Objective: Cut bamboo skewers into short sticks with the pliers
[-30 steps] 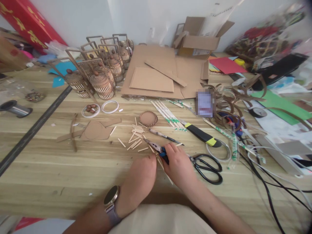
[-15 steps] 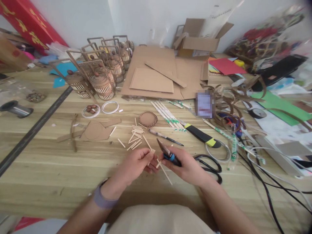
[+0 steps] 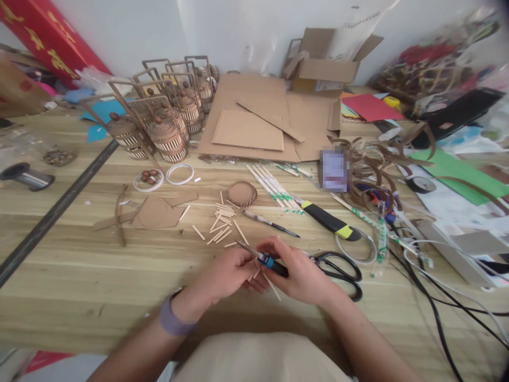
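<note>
Red panel [image 3: 55, 42] with gold characters at the far left, cut off by the upper edge. Below it on the desk [image 3: 79, 265] lies a spool [image 3: 27, 176]. Next come the baskets [image 3: 169, 139], crowded so that the rear ones are partly hidden. In front of them lie two white rings [image 3: 180, 183], one around brown beads [image 3: 149, 176], then cut cardboard [image 3: 153, 212].

Loose sticks [image 3: 225, 214] are scattered nearer the middle, beside a round tray [image 3: 242, 194]. Just this side of them the left hand [image 3: 225, 273] angles inward, a mauve strap [image 3: 175, 317] on its wrist. Its fingers are curled, thumb and forefinger close together beside the pliers [image 3: 274, 263]; stick ends show there, but whether it grips them cannot be told. The right hand [image 3: 298, 268] wraps round the pliers' handles, knuckles up, the nose pointing left and away; whether the jaws are parted is hard to make out. One longer stick [image 3: 273, 288] slants out below, its upper end covered.

Scissors [image 3: 342, 268] lie beside that hand, blades mostly hidden. Farther right are brown strips [image 3: 384, 170] and cables [image 3: 429, 297] running out of view.
</note>
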### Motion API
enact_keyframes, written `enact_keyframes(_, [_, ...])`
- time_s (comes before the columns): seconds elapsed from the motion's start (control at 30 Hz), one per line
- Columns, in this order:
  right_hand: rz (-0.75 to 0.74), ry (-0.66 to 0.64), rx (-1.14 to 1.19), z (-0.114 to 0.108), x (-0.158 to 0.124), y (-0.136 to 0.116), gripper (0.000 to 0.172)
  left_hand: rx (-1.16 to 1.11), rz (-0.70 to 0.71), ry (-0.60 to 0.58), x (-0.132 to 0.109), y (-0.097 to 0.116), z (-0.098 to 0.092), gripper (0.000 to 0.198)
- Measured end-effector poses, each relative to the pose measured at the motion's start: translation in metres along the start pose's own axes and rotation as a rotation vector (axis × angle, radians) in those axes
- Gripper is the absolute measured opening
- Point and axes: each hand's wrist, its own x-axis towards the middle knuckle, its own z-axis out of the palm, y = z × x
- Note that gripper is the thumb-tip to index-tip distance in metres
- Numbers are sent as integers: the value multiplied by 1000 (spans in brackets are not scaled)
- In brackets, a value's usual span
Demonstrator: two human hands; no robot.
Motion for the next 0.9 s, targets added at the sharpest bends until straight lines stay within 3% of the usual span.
enact_keyframes(0.23, [-31,-54,56,2,-1,-3,54,-107,-23,26,0,6,2,17])
enact_keyframes(0.4, [-23,-67,37,2,-2,-5,59,-128,-56,1,-1,3,-1,22])
enact_keyframes(0.6, [18,-76,-33,6,-4,-11,63,-169,-88,72,-3,5,2,5])
enact_keyframes(0.77, [-48,48,-98,12,-4,-12,61,-129,25,196,-4,5,4,14])
enact_keyframes(0.9, [-99,146,-131,16,-4,-7,61,-167,72,209,-2,5,4,11])
